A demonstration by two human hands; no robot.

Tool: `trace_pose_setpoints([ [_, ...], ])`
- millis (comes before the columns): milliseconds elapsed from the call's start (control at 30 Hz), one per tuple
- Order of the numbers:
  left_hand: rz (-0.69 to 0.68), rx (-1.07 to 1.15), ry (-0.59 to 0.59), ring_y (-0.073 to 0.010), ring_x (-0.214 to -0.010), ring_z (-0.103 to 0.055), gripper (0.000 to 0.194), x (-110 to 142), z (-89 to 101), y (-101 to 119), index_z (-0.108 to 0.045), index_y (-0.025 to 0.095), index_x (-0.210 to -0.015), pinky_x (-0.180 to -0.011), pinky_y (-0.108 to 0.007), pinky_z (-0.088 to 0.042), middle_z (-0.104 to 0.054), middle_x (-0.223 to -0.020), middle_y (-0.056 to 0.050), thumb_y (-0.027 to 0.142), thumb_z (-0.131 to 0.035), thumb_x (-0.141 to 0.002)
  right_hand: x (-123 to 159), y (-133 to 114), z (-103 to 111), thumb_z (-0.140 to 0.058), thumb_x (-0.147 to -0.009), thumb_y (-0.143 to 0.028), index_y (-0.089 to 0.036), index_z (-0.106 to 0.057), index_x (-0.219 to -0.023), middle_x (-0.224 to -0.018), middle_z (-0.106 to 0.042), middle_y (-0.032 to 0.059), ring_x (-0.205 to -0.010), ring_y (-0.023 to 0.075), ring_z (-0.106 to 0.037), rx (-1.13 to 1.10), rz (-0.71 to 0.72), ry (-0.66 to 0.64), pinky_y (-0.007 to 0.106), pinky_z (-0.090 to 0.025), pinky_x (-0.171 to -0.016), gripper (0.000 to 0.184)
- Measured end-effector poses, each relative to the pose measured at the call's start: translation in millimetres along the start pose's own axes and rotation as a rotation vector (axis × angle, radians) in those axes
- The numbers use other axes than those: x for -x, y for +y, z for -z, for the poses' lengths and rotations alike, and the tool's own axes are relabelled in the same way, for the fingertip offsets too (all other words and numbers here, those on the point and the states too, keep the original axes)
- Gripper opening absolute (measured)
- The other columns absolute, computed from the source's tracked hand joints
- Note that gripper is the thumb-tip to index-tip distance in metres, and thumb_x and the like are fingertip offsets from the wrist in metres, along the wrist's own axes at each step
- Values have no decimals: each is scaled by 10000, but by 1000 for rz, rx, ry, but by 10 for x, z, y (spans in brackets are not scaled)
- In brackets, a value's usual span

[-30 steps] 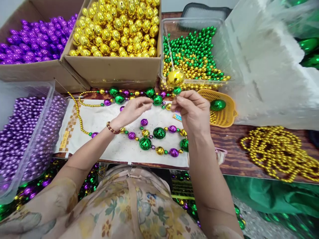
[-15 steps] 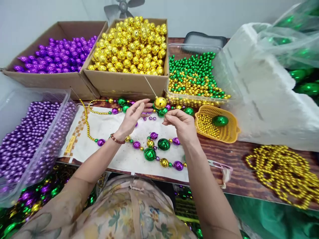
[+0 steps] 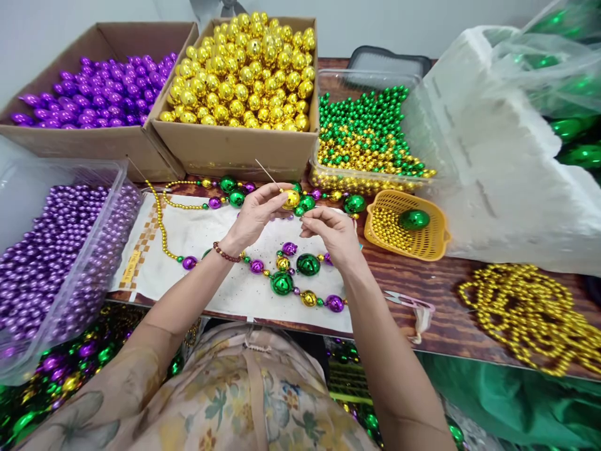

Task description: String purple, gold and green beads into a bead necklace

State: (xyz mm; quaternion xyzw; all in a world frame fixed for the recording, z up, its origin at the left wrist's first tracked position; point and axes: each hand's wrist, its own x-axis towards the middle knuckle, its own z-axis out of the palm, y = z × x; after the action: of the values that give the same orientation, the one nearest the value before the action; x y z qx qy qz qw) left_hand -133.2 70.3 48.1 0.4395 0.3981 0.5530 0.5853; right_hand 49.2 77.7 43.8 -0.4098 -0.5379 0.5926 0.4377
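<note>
My left hand (image 3: 257,213) pinches a large gold bead (image 3: 291,199) between thumb and fingers above the white cloth (image 3: 216,294). A thin pale stiff strand (image 3: 267,173) sticks out of the bead toward the upper left. Beside it, my right hand (image 3: 331,228) is closed in a pinch; whatever lies between those fingertips is too small to make out. Green beads (image 3: 307,203) show just behind the fingertips. Below both hands, a strand with green, gold and purple beads (image 3: 282,283) curves across the cloth, near a loose-looking large green bead (image 3: 308,264).
Boxes of purple beads (image 3: 103,91) and gold beads (image 3: 244,75) stand at the back. A clear bin of small purple beads (image 3: 51,244) is at left. On the right are a yellow basket (image 3: 439,241), small scissors (image 3: 408,300), gold bead strings (image 3: 521,313) and a white foam box (image 3: 474,156).
My left fingers, spread beside the gold bead before, have closed on it. The bead sits slightly lower and further left, its thin strand tilted more leftward. The right hand stays pinched.
</note>
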Motion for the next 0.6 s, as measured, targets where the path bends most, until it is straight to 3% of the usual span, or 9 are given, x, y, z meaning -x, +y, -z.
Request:
trace_pose_setpoints([
  [267, 15, -47, 10, -114, -822, -681, 293, 36, 35, -5, -675, 214, -1115, -771, -275, -583, -721, -1076, -50, 384, -682, -877, -21, 56, -7, -773, -726, -348, -203, -686, -721, -639, -657, -24, -552, 112, -633, -3, -10, -35, 246, -559, -560, 170],
  [433, 2, -66, 18, -130, -901, -673, 303, 74, 28, -28, -656, 232, -1144, -814, -295, -583, -697, -1118, -47, 396, -657, -889, -27, 61, -39, -756, -747, -356, -197, -683, -730, -640, -648, -20, -552, 110, -632, 20, 6, -31, 241, -550, -551, 176],
  [600, -86, -119, 49, -168, -1044, -665, 470, 86, -41, -114, -539, 296, -1334, -868, -316, -573, -641, -1268, -62, 346, -674, -887, -50, 54, -140, -738, -768, -361, -202, -663, -718, -636, -611, -34, -544, 92, -592, 13, 54, -10, 245, -564, -567, 183],
])
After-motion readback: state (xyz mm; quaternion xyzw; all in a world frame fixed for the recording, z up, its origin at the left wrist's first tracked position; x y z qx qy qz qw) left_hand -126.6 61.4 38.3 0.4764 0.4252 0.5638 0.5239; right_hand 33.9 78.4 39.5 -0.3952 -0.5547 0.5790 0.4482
